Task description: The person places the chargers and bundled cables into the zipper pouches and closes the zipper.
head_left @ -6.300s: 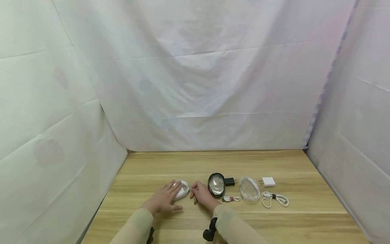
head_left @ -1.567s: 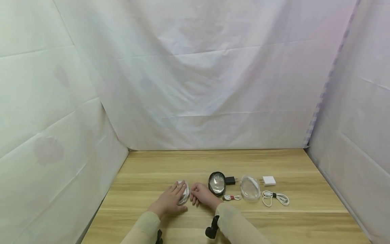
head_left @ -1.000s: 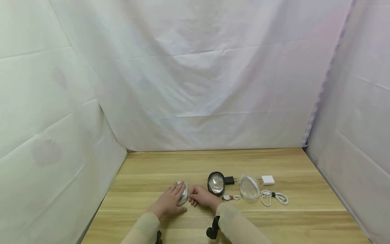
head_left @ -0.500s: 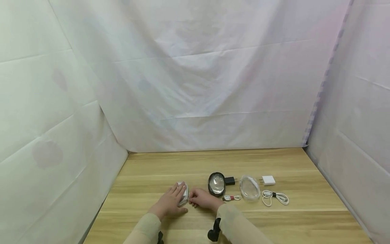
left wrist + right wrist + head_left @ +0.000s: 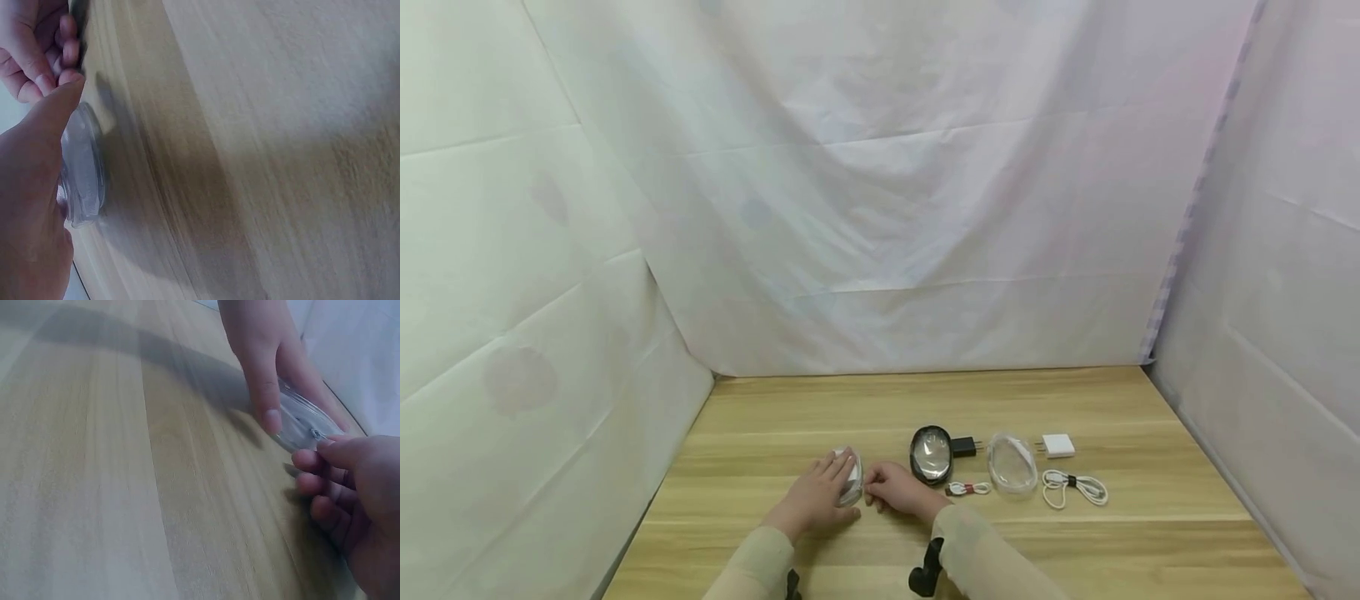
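On the wood-grain bench (image 5: 790,408), left of its middle, I see an oval clear pouch (image 5: 854,483) lying flat, its long axis running roughly from the back edge toward the front. The person's left hand (image 5: 820,496) lies over its left side with fingers extended. The right hand (image 5: 898,487) has curled fingers, thumb and forefinger pinching a small zip pull (image 5: 317,433) on the rim facing the bench's right edge. Further right sit a black-rimmed pouch (image 5: 932,456), its long axis also back to front, a black charger (image 5: 963,447) with prongs pointing right, a red-tied cable (image 5: 968,489), another clear pouch (image 5: 1012,464), a white charger (image 5: 1057,446) with prongs pointing left, and a black-tied white cable (image 5: 1075,487).
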Available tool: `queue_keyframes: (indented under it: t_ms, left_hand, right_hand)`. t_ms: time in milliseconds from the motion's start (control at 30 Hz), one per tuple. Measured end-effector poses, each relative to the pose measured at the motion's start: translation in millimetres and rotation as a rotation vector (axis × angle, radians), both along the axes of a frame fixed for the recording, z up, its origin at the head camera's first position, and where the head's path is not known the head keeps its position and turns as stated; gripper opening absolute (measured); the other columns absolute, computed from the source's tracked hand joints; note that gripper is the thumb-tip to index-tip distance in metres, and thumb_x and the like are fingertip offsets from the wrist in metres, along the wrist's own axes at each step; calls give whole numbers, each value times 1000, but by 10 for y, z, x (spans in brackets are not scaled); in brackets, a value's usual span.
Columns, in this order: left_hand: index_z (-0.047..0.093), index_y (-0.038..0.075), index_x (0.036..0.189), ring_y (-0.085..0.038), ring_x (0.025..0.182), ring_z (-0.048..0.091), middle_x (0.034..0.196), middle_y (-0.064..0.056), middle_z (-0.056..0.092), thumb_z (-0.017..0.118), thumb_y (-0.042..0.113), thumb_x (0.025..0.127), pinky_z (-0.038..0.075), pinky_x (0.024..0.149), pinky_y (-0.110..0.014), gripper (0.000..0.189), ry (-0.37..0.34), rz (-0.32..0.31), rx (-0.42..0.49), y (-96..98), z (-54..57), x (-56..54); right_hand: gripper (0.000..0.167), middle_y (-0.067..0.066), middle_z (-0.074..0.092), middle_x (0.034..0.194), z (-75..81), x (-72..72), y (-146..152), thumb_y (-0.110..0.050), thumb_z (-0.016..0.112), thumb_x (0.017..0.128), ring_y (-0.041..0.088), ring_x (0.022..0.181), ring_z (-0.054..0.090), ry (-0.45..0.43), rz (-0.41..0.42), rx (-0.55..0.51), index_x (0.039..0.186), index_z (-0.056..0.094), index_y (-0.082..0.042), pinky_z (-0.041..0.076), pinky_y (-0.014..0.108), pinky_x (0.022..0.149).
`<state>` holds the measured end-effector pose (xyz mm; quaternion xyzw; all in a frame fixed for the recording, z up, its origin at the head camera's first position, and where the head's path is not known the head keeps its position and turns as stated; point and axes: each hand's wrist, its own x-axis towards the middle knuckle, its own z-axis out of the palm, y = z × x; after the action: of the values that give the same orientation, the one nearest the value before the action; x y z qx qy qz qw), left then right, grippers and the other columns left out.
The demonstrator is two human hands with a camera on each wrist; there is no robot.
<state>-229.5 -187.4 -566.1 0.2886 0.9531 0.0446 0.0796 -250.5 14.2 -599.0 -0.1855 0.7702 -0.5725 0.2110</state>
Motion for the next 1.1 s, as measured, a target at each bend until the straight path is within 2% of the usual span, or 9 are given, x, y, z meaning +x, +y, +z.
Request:
queue_keyframes:
  t_ms: [133, 267, 400, 533, 700, 900, 1100]
  left_hand:
    - [30, 3, 152, -39, 142, 25, 158, -14, 25, 60, 55, 90, 25, 113, -54, 86, 38, 0, -5, -11, -46, -29]
    - [35, 0, 149, -43, 141, 24, 155, -19, 28, 62, 57, 87, 26, 112, -56, 88, 99, 0, 0, -19, -84, -44]
    - [38, 0, 147, -44, 141, 22, 154, -22, 29, 64, 57, 85, 26, 112, -54, 88, 127, 24, -12, -22, -61, -31]
    - [39, 0, 147, -41, 142, 22, 155, -20, 28, 63, 59, 85, 26, 113, -53, 89, 118, 27, -31, -25, -42, -7]
    - [36, -2, 148, -40, 143, 22, 156, -19, 26, 61, 60, 86, 25, 113, -53, 91, 116, -1, -31, -50, -77, 34]
    - [30, -1, 150, -37, 144, 20, 158, -16, 23, 58, 65, 86, 23, 115, -48, 96, 90, -3, -47, -48, -90, 39]
    - [28, -4, 150, -37, 144, 18, 159, -19, 19, 57, 66, 85, 24, 115, -46, 100, 16, 31, -23, -42, -59, 8]
  right_hand:
    - [9, 13, 64, 74, -25, -7, -2, -2, 52, 99, 13, 50, 52, -7, -16, -28, 93, 59, 0, 45, 21, 43]
    - [9, 14, 65, 75, -35, -6, -8, -6, 51, 100, 13, 49, 54, -27, -48, -34, 95, 57, -2, 45, 22, 40]
    - [8, 15, 64, 77, -36, -26, -11, -8, 49, 101, 15, 51, 55, -60, -114, -45, 98, 55, -3, 47, 24, 41]
    - [7, 14, 64, 78, -64, -36, -10, -8, 49, 101, 16, 52, 55, -67, -183, -63, 99, 54, -3, 48, 25, 41]
    - [6, 12, 63, 74, -127, -15, -40, -4, 48, 100, 14, 49, 53, -57, -234, -86, 98, 53, -1, 46, 24, 39]
    - [6, 11, 63, 74, -119, -31, -50, -4, 48, 100, 14, 50, 53, -59, -231, -49, 98, 53, -1, 44, 22, 39]
    - [7, 10, 64, 75, -83, -107, -56, -6, 49, 100, 14, 51, 54, -50, -206, -28, 96, 54, -3, 46, 23, 40]
